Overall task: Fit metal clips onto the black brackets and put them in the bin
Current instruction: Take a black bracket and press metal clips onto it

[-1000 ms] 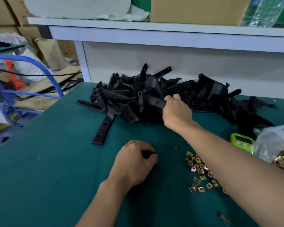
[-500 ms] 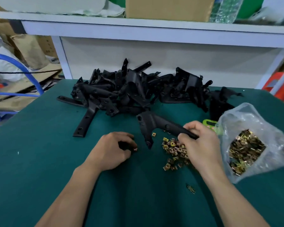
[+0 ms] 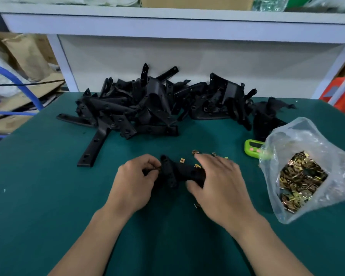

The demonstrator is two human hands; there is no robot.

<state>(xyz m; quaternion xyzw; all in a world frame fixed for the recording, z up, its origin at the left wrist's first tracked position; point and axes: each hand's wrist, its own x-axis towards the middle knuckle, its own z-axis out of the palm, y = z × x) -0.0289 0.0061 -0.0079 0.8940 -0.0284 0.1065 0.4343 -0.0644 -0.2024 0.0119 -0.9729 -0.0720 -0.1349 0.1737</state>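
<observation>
lone bracket (image 3: pixel 95 146): unmoved since half a second ago. It is a long flat black bar with holes, lying on the green table (image 3: pixel 38 196) at the left foot of the pile of brackets (image 3: pixel 151 108).
pile of brackets: where it was, at the table's far edge. A second ago my right hand (image 3: pixel 217 182) was reaching into it, and now both my hands are well apart from it.
left hand (image 3: pixel 135 182): half a second ago it sat alone, apart from the bracket (image 3: pixel 173 172). Now its fingertips meet the bracket's left end, with thumb and forefinger pinched together on the clip (image 3: pixel 157 168).
clip: small and brass-coloured, mostly hidden by my fingertips. It touches the bracket's end, but I cannot tell whether it is seated.
bracket: half a second ago it was out to the right above the loose clips (image 3: pixel 182 160). Now it is drawn in between my hands, near the table's front middle. It is matte black, with a wide holed end plate on the left and a thicker arm running right under my palm.
loose clips: a few show just beyond the bracket, and my right hand now covers most of them.
right hand: it was wrapped round the bracket's arm further right. Now it lies over the arm, fingers spread on top and thumb tucked under, clamping it. It is blurred.
green gadget (image 3: pixel 251 148): just beside the bag, as before.
bag of clips (image 3: pixel 303 176): clear plastic with its mouth open, in the same place at the right.
</observation>
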